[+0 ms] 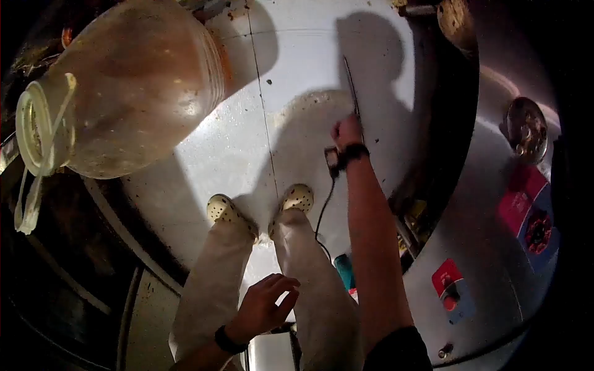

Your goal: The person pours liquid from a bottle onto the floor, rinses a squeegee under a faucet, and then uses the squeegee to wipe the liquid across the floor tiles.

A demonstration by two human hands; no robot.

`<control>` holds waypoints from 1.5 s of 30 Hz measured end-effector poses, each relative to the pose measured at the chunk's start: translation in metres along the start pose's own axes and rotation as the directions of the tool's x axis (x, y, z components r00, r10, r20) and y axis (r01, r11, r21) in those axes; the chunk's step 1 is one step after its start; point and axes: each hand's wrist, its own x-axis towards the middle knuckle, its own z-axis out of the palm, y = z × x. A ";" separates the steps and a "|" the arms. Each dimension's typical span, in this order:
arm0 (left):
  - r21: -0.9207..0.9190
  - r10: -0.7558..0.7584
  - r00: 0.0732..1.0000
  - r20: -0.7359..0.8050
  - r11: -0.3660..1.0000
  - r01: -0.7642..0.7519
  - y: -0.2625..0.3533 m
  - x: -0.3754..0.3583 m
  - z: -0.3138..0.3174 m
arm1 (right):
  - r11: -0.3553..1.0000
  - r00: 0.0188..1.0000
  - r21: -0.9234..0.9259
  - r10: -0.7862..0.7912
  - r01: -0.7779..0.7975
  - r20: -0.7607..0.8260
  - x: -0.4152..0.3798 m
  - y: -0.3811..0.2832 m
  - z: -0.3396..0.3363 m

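Note:
My right hand is closed around the near end of a long, thin, dark tool. The tool points away from me over the pale floor; seen nearly edge-on, its exact kind cannot be made out. A dark band with a small box and a cable circles that wrist. My left hand hovers in front of my left thigh, fingers loosely bent and thumb apart, with nothing in it. A dark band is on the left wrist too.
A large cloudy plastic jug with a loose strap stands at upper left. On the right, a metal counter carries red-and-blue packets and a round metal dish. My clogs rest on the tiled floor.

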 end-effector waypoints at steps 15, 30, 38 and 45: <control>-0.019 -0.060 0.998 -0.036 0.998 0.059 -0.003 0.008 0.007 | 0.986 0.978 -0.072 0.139 -0.152 -0.157 -0.060 -0.015 -0.016; 0.259 -0.048 0.980 0.194 0.966 -0.004 -0.002 -0.010 0.026 | 0.996 0.983 0.061 0.079 -0.070 -0.166 -0.037 -0.016 0.110; 0.237 -0.028 0.994 0.105 0.971 0.002 -0.026 -0.027 0.031 | 0.859 0.927 0.408 0.368 -0.309 -0.072 -0.114 -0.180 0.095; 0.166 -0.030 0.994 0.102 0.986 0.013 -0.037 -0.047 0.038 | 0.941 0.952 0.279 0.247 -0.192 -0.181 -0.094 -0.202 0.101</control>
